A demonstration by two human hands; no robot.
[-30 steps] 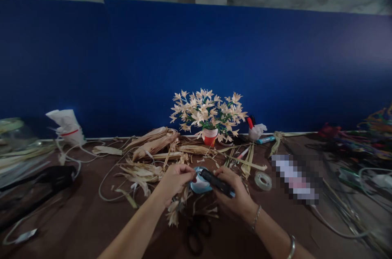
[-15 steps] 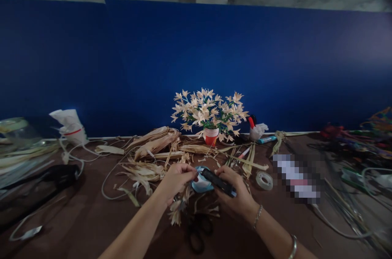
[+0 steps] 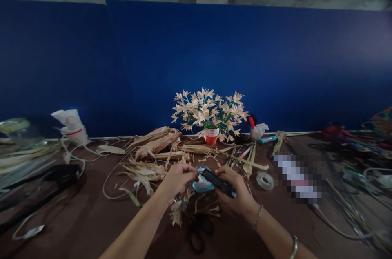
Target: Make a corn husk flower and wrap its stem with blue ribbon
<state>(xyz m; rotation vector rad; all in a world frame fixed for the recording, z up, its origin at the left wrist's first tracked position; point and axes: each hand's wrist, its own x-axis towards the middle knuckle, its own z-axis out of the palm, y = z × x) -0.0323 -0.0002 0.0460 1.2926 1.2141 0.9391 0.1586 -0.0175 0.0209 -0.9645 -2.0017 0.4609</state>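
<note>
My right hand (image 3: pixel 234 189) is wrapped round a black stick-shaped tool (image 3: pixel 219 182) with a narrow light tip and a bluish rear end; its exact kind is unclear. The tip points left, right beside the pinched thumb and forefinger of my left hand (image 3: pixel 180 179). What those fingers pinch is too small to make out. Dried husk flowers (image 3: pixel 177 212) show just below my left hand, and I cannot tell whether it holds them. Under the tool's tip lies a light blue round item (image 3: pixel 202 185). Dark-handled scissors (image 3: pixel 196 238) rest on the table nearer to me.
A red-and-white cup (image 3: pixel 211 136) of pale husk flowers (image 3: pixel 203 112) stands at the back. Dried corn husks (image 3: pixel 156 142) are heaped to its left. Clear tape (image 3: pixel 265 180) and a pixelated white strip with a cable lie right. Black pliers-like handles (image 3: pixel 58 175) are left.
</note>
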